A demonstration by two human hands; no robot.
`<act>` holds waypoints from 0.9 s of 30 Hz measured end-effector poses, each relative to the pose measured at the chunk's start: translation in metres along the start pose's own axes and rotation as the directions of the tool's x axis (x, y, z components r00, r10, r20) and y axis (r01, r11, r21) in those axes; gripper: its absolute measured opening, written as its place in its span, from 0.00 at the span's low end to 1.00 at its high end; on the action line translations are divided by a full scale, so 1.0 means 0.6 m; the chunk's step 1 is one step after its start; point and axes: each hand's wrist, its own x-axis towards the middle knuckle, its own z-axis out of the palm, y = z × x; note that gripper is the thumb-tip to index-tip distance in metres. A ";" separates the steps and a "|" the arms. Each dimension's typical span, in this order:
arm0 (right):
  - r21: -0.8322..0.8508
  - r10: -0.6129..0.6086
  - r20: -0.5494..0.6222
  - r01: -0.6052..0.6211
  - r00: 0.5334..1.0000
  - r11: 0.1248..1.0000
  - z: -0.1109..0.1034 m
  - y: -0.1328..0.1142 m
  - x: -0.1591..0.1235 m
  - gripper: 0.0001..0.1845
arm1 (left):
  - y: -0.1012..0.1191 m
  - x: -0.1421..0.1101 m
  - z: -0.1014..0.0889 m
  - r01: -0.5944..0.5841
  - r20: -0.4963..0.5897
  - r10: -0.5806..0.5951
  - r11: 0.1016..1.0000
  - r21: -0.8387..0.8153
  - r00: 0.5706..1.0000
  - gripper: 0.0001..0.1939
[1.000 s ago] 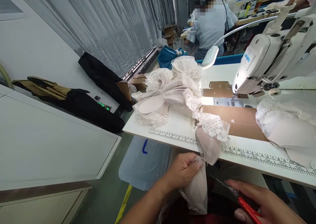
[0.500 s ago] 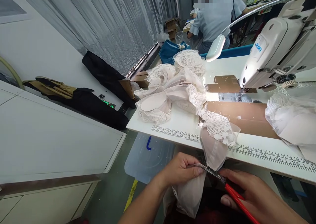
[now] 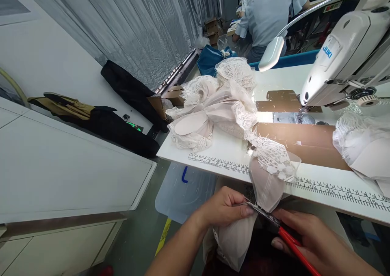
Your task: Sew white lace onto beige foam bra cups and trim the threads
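My left hand [image 3: 224,207] is closed, pinching a beige padded cup piece [image 3: 236,239] that hangs below the table edge. My right hand [image 3: 310,237] grips red-handled scissors [image 3: 284,237]; their blades touch the join between that piece and another cup with white lace [image 3: 269,172] draped over the table edge. This chain of lace-trimmed cups leads up into a pile [image 3: 216,105] on the white sewing table [image 3: 219,150]. A white Juki sewing machine [image 3: 344,48] stands at the right.
A second heap of cups [image 3: 364,150] lies at the table's right. A clear plastic bin [image 3: 183,186] sits under the table. Dark bags [image 3: 100,121] lie on the floor by the curtain. A person in a light shirt [image 3: 268,12] works beyond the table.
My right hand brought the scissors up and left, from apart to blades on the join beside my left thumb. The view shifted slightly; the cup chain stays stretched over the edge.
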 end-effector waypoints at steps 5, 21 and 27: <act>-0.019 -0.040 -0.048 0.040 0.998 0.999 0.004 0.017 -0.001 0.09 | 0.000 0.003 0.003 0.011 -0.002 -0.011 1.000 0.027 1.000 0.26; 0.235 0.098 -0.706 0.101 0.701 0.967 0.052 0.052 -0.016 0.20 | -0.019 0.039 0.064 -0.396 -0.103 0.432 0.882 0.255 0.896 0.22; 0.141 -0.040 -0.678 0.183 0.734 0.973 0.020 0.002 -0.030 0.12 | -0.017 0.008 0.087 -0.395 0.173 0.358 0.774 0.495 0.918 0.20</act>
